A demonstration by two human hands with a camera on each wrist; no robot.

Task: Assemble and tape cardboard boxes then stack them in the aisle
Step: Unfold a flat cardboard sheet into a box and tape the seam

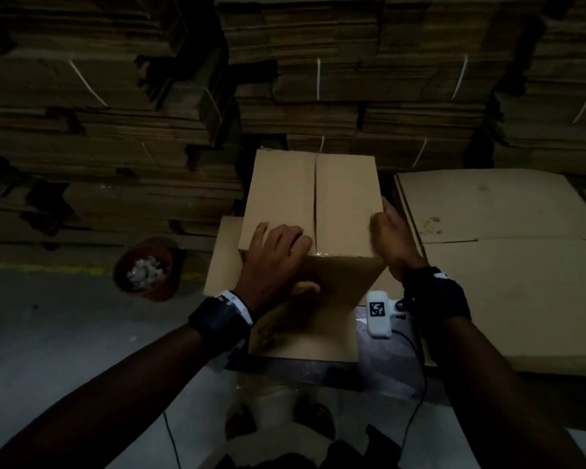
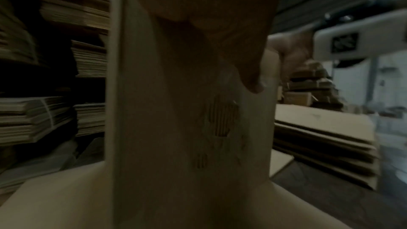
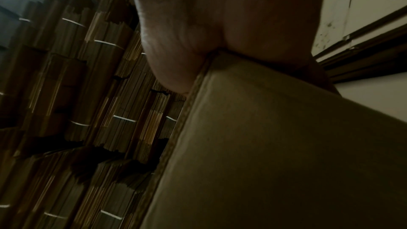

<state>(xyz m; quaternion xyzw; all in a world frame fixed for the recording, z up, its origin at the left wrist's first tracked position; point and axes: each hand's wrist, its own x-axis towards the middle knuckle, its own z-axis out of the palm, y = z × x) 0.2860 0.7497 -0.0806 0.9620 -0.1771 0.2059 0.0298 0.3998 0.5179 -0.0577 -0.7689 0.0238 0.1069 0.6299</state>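
Left hand (image 1: 278,255) lies with fingers spread flat on the near edge of the cardboard box (image 1: 339,204), thumb against its near face; right hand (image 1: 391,231) grips the box's right top edge, fingers curled over it. Box stands upright on flattened cardboard (image 1: 222,258) on the floor; top flaps closed, seam (image 1: 315,198) running front to back; bundled cardboard stacks (image 1: 115,113) behind.

Both bare forearms reach forward from 6 o'clock, and each wrist carries a black strap. The left hand (image 1: 278,255) lies with its fingers spread flat, pointing to 1 o'clock, and its thumb is stretched out to 3 o'clock, lower than the fingers. The right hand (image 1: 391,236) stands on its edge at 3 o'clock from the left one, with the fingers curled inward and the thumb side toward 12 o'clock.
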